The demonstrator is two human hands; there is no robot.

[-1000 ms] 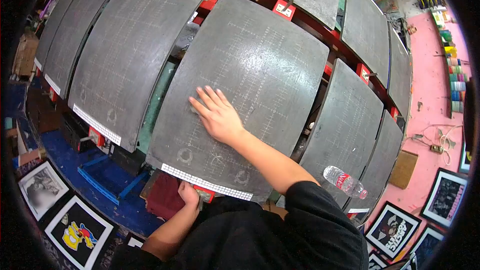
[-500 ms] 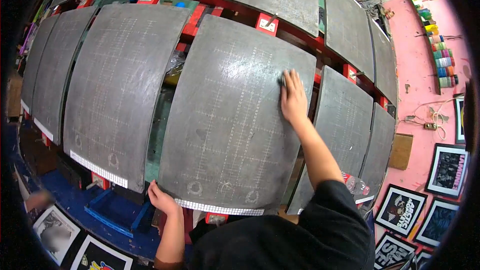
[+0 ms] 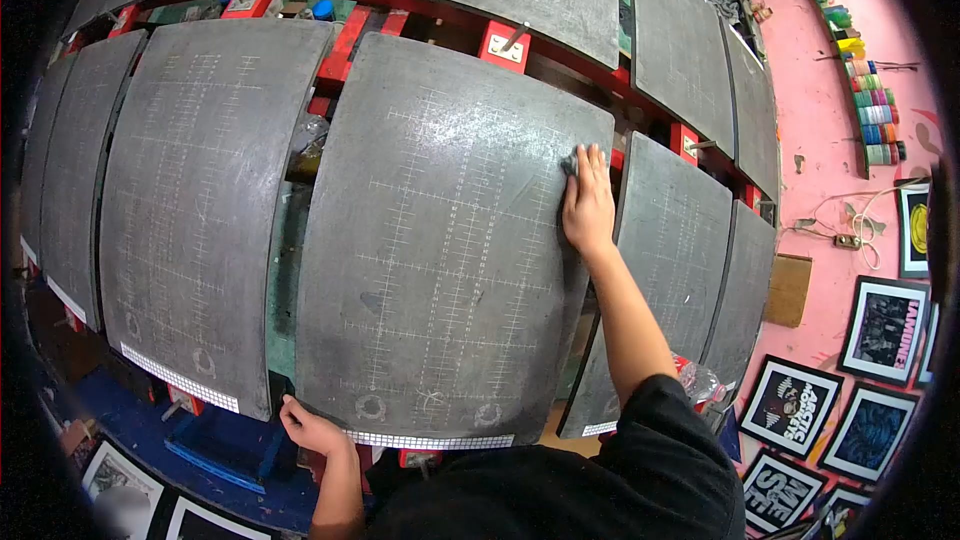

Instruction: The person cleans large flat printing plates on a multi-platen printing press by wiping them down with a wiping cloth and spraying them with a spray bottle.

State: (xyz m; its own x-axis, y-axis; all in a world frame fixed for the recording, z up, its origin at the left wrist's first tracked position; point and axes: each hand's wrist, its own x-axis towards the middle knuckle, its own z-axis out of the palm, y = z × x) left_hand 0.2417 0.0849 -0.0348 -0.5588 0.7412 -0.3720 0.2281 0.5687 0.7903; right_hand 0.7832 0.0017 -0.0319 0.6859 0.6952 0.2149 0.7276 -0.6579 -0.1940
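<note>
A large grey board [image 3: 440, 240], marked with pale ruler-like lines, lies in front of me. Flat on its surface near the right edge, my right hand [image 3: 590, 202] presses with fingers together. A small dark wad [image 3: 570, 164] shows at its fingertips, mostly hidden under them; its kind I cannot tell. At the near left corner of the board, my left hand [image 3: 315, 432] has its thumb and fingers closed on the edge. A strip of white squared tape [image 3: 430, 441] runs along the board's near edge.
Similar grey boards [image 3: 200, 210] flank this one, with more behind, on red metal arms [image 3: 505, 45]. A clear plastic bottle [image 3: 700, 380] lies by my right elbow. Framed prints [image 3: 790, 405] and a rack of paint jars [image 3: 875, 110] line the pink wall.
The view has shifted, so the boards sit further left and slightly lower. My right hand has slid closer to the board's right edge. My left hand stays at the near left corner.
</note>
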